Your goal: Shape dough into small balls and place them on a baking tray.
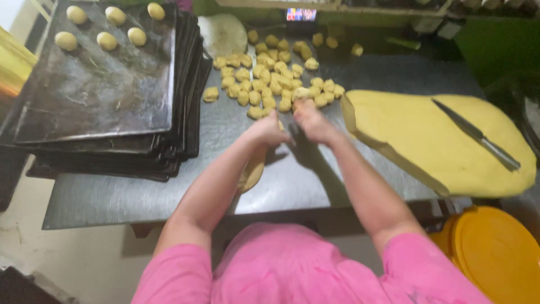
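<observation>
Pink sleeves nearest, left hand [269,132] closed on a hanging dough strip [251,169], right hand [312,121] fingers pinched at lumpy dough pieces [270,76], bare steel table [169,191] kept before them, smooth dough slab [439,141] overhanging the edge.

Stack of dark baking trays [112,141] at desk's [140,191] left; six round dough balls [107,40] on the top tray. Knife [475,135] lies on the flat yellow dough sheet [427,152] at right. Orange lids [495,253] lower right. Small lit screen [301,14] at back.
</observation>
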